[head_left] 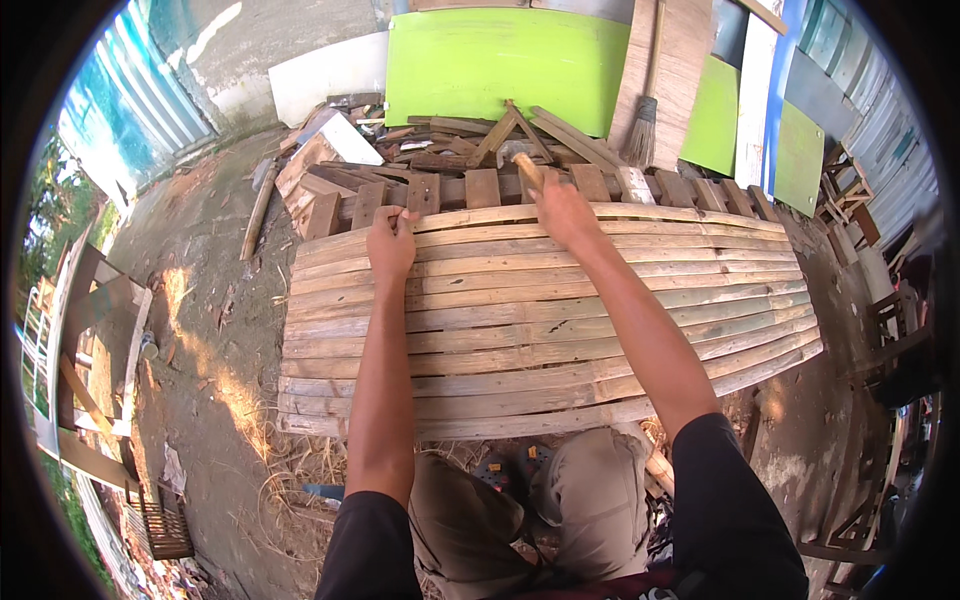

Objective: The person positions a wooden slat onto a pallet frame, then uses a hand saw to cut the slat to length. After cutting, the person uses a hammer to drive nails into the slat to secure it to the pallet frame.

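I judged nailing under way: my left hand (390,243) pinned the far slat (640,214), right hand (562,210) apparently clenched a hammer handle (528,172); next needed a square strike.

tool handle (527,172): head hidden behind right hand (563,212) | broom (641,130): handle top cut off

Short black sleeves, bare forearms, khaki trousers, dark sandals with orange and blue details

A wide panel of long pale split-bamboo slats (560,320) lies flat, filling the picture's centre. A short wooden tool handle (528,172) stands tilted at 12 o'clock, at its far edge.
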`<state>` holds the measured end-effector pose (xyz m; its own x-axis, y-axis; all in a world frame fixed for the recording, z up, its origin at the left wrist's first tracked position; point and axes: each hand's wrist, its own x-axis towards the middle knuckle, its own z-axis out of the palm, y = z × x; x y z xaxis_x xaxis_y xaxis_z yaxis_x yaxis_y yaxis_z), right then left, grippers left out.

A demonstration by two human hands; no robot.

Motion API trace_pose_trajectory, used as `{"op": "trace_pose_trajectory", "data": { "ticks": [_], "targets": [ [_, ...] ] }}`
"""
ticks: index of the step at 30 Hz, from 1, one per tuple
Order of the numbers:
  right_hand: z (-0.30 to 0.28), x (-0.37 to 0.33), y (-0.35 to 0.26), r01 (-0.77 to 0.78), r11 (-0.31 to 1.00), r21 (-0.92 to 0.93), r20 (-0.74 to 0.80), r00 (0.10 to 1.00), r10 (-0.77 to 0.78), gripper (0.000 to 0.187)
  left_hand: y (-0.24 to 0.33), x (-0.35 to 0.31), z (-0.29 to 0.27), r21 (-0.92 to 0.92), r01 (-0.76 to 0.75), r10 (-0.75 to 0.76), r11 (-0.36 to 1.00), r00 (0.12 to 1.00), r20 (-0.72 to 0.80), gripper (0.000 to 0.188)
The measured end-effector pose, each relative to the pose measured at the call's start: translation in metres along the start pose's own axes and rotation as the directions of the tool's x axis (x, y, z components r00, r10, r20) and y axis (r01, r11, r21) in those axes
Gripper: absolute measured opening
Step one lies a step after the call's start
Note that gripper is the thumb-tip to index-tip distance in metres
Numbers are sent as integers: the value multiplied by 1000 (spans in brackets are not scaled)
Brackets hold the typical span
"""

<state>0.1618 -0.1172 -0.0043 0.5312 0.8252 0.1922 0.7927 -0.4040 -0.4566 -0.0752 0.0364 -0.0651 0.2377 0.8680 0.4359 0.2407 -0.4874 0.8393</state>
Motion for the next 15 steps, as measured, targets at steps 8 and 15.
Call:
{"op": "trace_pose_trajectory", "data": {
  "ticks": [8,15],
  "targets": [
    [-57,-31,127,-124,977,-174,-63,991,114,37,8,-6,13,74,-136,134,988,990,32,8],
    [-73,-38,158,-51,996,-74,-114,993,42,37,120,-57,162,-207,-285,331,936,912,241,13]
  ]
}}
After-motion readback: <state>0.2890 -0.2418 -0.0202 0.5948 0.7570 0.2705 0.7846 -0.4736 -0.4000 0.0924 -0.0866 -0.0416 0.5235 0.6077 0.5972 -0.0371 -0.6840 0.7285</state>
